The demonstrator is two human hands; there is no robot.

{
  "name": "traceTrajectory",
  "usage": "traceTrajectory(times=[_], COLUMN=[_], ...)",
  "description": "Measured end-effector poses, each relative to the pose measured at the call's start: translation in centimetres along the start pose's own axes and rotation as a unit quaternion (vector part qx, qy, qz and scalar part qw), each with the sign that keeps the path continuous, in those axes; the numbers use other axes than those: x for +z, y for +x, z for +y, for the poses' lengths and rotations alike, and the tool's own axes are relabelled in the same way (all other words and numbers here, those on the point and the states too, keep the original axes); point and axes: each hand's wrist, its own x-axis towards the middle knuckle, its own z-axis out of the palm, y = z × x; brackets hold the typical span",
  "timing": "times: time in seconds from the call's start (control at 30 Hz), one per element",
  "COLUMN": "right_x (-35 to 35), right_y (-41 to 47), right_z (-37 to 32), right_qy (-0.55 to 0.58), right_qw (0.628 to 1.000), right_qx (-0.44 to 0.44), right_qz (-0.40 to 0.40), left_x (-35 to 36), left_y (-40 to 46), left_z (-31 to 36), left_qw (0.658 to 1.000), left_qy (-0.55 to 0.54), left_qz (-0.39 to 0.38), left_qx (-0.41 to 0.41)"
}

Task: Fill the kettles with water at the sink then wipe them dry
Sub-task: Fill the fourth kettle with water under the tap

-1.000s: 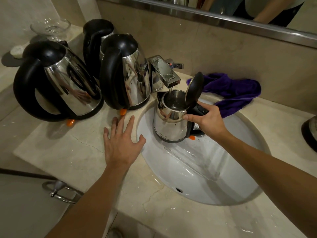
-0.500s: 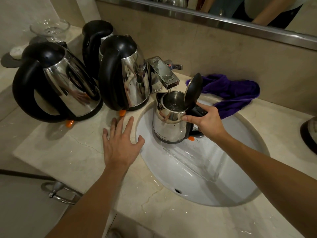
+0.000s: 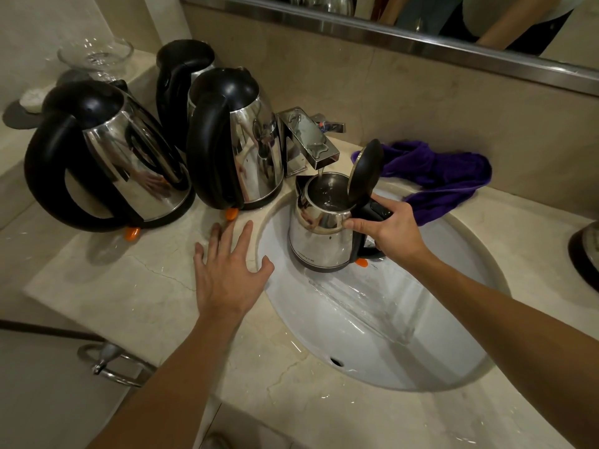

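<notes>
Right hand (image 3: 390, 230) grips handle of small kettle (image 3: 321, 234), lid up, held in sink (image 3: 389, 335) under running tap (image 3: 312, 142). Left hand (image 3: 227, 270) flat, fingers spread, on counter (image 3: 107, 286). Three kettles (image 3: 246, 147) beside; purple cloth (image 3: 440, 176) behind sink.

Small dark lettering runs along the lower steel wall of the open kettle (image 3: 319, 244), centre of the frame, just above its black base; the characters are too small and blurred to read. No other text, label or number is legible.
</notes>
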Motion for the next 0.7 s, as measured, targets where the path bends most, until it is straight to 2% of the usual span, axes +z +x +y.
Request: traceTrajectory(times=[0.7], right_x=[0.03], right_y=[-0.38], right_z=[-0.6], right_qy=[-0.002], right_qw=[1.0], right_qx=[-0.001], right_qz=[0.001], left_x=[0.03], left_y=[0.0], left_z=[-0.03], left_qw=[1.0], left_qy=[0.006], left_qz=[-0.005], left_qx=[-0.002])
